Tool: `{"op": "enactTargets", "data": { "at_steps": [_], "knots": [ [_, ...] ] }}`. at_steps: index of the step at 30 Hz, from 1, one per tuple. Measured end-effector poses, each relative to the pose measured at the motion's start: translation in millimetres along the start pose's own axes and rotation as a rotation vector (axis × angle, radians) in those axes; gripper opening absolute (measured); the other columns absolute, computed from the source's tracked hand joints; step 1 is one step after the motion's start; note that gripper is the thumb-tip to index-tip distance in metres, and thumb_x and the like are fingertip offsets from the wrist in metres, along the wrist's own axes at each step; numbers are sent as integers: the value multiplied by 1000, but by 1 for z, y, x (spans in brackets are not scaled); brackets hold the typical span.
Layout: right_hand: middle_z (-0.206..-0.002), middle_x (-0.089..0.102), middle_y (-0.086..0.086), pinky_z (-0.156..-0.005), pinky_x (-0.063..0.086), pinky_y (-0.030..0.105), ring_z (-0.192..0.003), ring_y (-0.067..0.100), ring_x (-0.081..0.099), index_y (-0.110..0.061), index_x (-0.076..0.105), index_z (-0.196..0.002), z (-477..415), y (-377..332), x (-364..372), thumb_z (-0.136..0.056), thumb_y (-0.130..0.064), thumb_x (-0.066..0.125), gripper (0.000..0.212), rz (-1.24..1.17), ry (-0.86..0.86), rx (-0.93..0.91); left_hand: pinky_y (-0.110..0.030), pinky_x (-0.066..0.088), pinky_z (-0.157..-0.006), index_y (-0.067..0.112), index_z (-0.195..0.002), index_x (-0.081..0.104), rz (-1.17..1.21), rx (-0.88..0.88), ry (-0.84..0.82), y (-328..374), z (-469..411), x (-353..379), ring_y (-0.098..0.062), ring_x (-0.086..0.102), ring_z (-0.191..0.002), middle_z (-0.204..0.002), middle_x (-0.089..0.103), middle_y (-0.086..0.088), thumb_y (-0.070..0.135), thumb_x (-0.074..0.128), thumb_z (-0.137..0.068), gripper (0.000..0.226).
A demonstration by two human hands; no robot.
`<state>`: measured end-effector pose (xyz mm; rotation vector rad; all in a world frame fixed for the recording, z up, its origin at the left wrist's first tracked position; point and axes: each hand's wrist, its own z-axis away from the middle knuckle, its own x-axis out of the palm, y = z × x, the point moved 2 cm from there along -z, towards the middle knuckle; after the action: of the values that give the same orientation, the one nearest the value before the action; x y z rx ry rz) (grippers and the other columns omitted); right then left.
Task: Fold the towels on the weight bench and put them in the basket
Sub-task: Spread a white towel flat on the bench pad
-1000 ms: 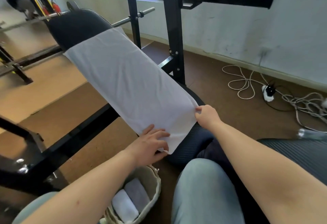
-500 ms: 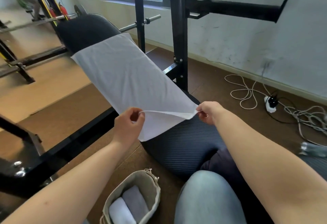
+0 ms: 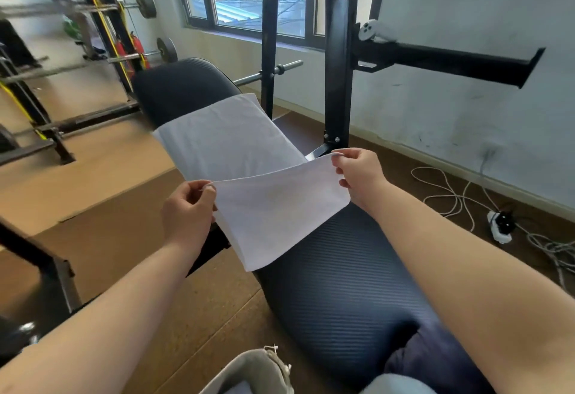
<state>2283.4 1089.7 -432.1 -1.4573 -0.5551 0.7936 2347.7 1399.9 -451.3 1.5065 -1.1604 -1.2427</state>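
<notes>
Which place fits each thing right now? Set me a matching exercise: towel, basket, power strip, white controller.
1 towel
2 basket
3 power strip
4 white controller

A on the floor beside cables
B on the black rack arm
C bottom edge of view, beside the bench
D near end pinched by left hand and right hand

Pairs: 1-D, 2-C, 3-A, 4-B.

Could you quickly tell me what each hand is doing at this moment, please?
Left hand: pinches the near left corner of the white towel.
Right hand: pinches the towel's near right corner.
</notes>
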Motion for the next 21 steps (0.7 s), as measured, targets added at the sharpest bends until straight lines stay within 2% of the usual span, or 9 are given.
{"op": "enactTargets", "data": {
  "at_steps": [4,8,11,15,17,19,21],
  "knots": [
    [-95,69,3,-82,58,36,-88,18,64,-29,67,-91,-27,-19,31,-101,-27,64,10,69,12,-88,-30,51,-62,28,-95,67,-12,37,6,4,-30,-10,-22,67,-79,-90,71,-2,31,61,-99,8],
    [-90,67,-5,-69,49,24,-86,13,62,-21,72,-110,-62,-37,60,-104,-30,57,18,215,8,-206,-29,51,-67,28,-102,66,-22,71,30,13,-59,-16,-18,65,-84,-94,69,2,35,58,-102,11],
    [-93,69,-3,-64,44,21,-85,14,62,-18,74,-113,-84,-54,83,-104,-29,57,22,270,23,-270,-33,56,-73,28,-108,65,-60,100,80,17,-83,-20,-15,64,-89,-97,69,7,39,58,-102,14],
    [-104,72,2,-79,51,28,-99,21,64,-16,75,-114,-113,-72,115,-102,-27,60,22,289,59,-296,-39,60,-81,33,-105,65,-98,117,130,15,-119,-26,-15,65,-93,-98,69,11,41,58,-101,10],
    [-105,72,2,-87,56,34,-101,22,65,-16,75,-112,-127,-79,131,-101,-27,60,21,299,52,-299,-32,57,-76,32,-103,64,-122,125,163,16,-133,-27,-14,63,-92,-98,67,10,39,58,-102,9],
    [-103,72,2,-89,56,35,-98,21,64,-16,74,-110,-140,-84,148,-101,-26,59,20,298,35,-298,-23,48,-68,29,-104,62,-128,93,178,14,-146,-29,-12,59,-89,-95,64,11,36,58,-103,8],
    [-100,71,0,-90,56,35,-96,20,65,-16,75,-108,-152,-87,161,-100,-25,59,20,272,32,-314,-26,49,-72,29,-103,61,-90,39,132,12,-160,-29,-14,58,-92,-94,62,13,36,58,-103,8]
  ]
}}
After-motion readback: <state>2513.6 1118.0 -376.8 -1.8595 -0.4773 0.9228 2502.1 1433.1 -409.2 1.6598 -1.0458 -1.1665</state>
